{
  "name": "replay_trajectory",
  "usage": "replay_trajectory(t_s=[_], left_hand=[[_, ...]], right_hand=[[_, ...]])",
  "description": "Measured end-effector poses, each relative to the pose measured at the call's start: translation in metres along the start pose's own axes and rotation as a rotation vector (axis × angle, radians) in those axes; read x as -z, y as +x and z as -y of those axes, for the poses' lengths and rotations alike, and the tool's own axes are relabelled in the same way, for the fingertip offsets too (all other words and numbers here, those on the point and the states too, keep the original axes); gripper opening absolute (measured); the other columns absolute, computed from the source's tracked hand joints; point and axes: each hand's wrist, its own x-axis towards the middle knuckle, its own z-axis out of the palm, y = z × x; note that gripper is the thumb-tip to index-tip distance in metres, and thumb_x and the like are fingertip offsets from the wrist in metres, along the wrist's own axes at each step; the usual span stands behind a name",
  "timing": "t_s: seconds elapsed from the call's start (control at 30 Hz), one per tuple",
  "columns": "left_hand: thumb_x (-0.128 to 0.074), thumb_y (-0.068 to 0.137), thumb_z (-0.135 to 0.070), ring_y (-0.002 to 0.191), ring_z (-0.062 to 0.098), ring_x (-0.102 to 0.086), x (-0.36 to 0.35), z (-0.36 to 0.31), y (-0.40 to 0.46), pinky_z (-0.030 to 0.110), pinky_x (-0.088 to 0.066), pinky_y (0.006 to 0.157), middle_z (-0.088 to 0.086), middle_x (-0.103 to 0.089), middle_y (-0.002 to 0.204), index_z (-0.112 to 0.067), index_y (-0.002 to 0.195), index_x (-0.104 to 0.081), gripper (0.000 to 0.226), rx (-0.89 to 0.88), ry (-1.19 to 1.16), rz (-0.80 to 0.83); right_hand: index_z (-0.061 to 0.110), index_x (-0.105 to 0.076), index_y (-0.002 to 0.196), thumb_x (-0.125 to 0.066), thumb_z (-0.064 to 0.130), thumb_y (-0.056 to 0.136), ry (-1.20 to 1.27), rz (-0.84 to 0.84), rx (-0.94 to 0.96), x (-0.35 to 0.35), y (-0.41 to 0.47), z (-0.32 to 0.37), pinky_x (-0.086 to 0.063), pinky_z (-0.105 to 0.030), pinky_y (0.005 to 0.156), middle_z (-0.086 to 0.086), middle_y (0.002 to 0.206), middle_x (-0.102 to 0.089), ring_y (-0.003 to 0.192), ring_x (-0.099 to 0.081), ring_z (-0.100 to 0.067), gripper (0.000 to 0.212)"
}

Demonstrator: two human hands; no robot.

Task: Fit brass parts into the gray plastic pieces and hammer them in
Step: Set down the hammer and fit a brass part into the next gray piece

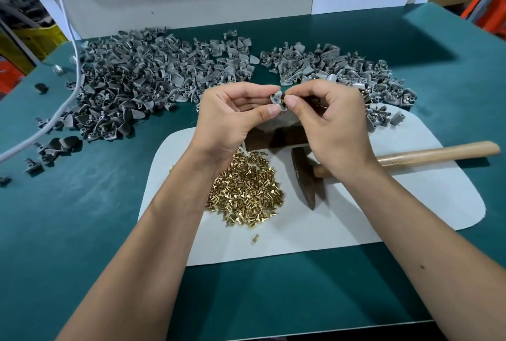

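Green counter (82, 231) carries two grey heaps, the bigger heap of plastic pieces (131, 80) far left, a smaller one (342, 69) far right, likely sorted stock and done work. Hammer (304, 179) lies idle on the white mat (383, 212) beside the brass parts (246, 187), within reach. Left hand (230, 119) pinches one gray piece (276, 97) steady; right hand (331, 121) pinches what seems a brass part against it.

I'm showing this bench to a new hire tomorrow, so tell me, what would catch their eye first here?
Probably the two hands raised mid-frame: the left hand pinches a small gray plastic piece while the right hand presses a part into it. Below them, a glittering heap of small brass pins lies on a white mat, beside a wooden-handled hammer. Behind, big piles of gray plastic pieces spread across the green tabletop.
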Motion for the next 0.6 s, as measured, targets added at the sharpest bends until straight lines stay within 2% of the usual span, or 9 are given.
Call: replay_trajectory(t_s=[0.23,0.33,0.47,0.6], left_hand=[[-0.081,0.073,0.013,0.076,0.014,-0.072,-0.009,0.002,-0.002,0.023,-0.058,0.073,0.004,-0.078,0.081,-0.003,0.095,-0.076,0.028,-0.023,0.023,-0.038],[-0.081,0.073,0.014,0.076,0.015,-0.071,-0.013,0.002,-0.003,0.025,-0.060,0.074,0.004,-0.077,0.080,-0.004,0.093,-0.076,0.028,-0.037,0.054,-0.057],[-0.081,0.073,0.014,0.078,0.018,-0.071,-0.014,0.002,-0.003,0.035,-0.062,0.081,0.004,-0.077,0.080,-0.005,0.092,-0.076,0.028,-0.034,0.085,-0.072],[-0.082,0.073,0.012,0.082,0.020,-0.073,-0.014,0.002,-0.003,0.031,-0.062,0.081,0.008,-0.078,0.086,-0.003,0.097,-0.076,0.029,-0.010,0.059,-0.086]], right_hand=[[0.008,-0.077,0.096,-0.071,0.009,0.093,-0.138,-0.082,0.075,-0.003,-0.007,0.005,-0.055,-0.026,0.080,0.001,0.090,-0.073,0.085,-0.068,-0.011,0.007],[0.006,-0.076,0.094,-0.070,0.008,0.093,-0.168,-0.098,0.091,-0.003,-0.009,0.005,-0.054,-0.025,0.077,-0.001,0.089,-0.072,0.084,-0.067,-0.013,0.006],[0.005,-0.075,0.094,-0.070,0.008,0.092,-0.198,-0.077,0.093,-0.005,-0.009,0.003,-0.055,-0.031,0.078,-0.002,0.089,-0.073,0.084,-0.066,-0.015,0.007],[0.007,-0.077,0.098,-0.067,0.009,0.095,-0.143,-0.035,0.066,-0.001,-0.004,0.001,-0.055,-0.032,0.083,0.000,0.093,-0.074,0.089,-0.068,-0.013,0.011]])
